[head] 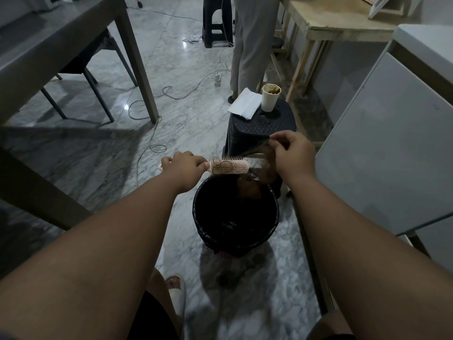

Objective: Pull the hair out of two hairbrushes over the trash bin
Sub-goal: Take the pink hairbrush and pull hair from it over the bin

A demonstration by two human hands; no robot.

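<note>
A pink hairbrush (230, 166) lies level above the far rim of the black-lined trash bin (203, 224), bristles up, with a small tangle of hair still in them. My left hand (183, 166) grips its handle. My right hand (291, 153) pinches a clump of brown hair (263, 158) just right of the brush head; thin strands stretch from it back to the bristles and hang down over the bin. Only one hairbrush is in view.
A black plastic stool (262, 126) behind the bin carries a paper cup (270, 97) and white paper (245, 103). A person (252, 40) stands beyond it. A grey table (61, 42) is at left, a white cabinet (392, 143) at right, cables (152, 99) on the floor.
</note>
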